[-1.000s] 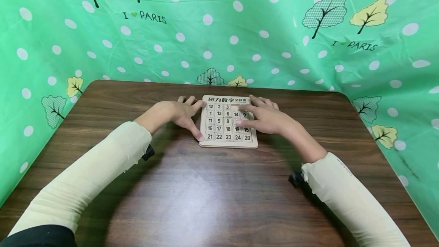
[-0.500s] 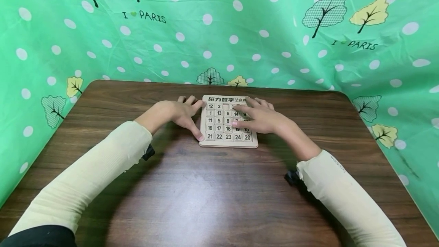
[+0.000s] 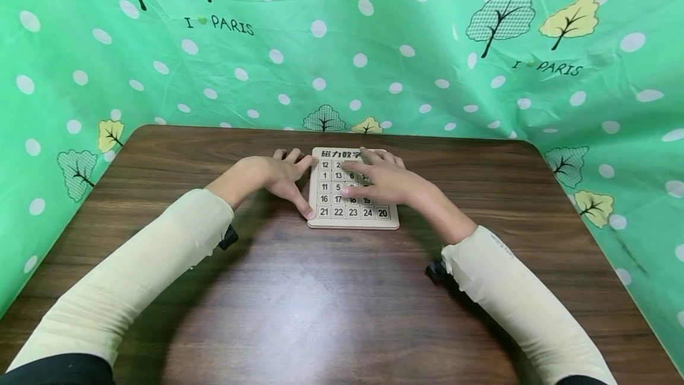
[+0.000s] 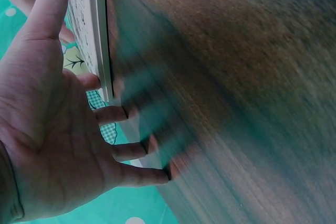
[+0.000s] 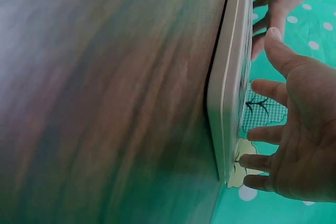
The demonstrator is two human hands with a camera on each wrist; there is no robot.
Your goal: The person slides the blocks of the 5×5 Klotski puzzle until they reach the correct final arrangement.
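Number board (image 3: 347, 218) at the far part of the table (image 3: 288, 308)

The left hand (image 3: 276, 179) lies along the board's left side, thumb (image 3: 304, 208) at its near corner. The right hand (image 3: 389, 183) is over the board's right part. A cloth (image 3: 299, 22) hangs behind the table and at both its sides

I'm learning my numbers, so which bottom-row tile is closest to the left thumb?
Tile 21, the row's leftmost, beside the left hand; tiles 22, 23, 24 and 20 lie farther right.

Beige board (image 3: 345, 212) — green, white-dotted cloth (image 3: 336, 46)
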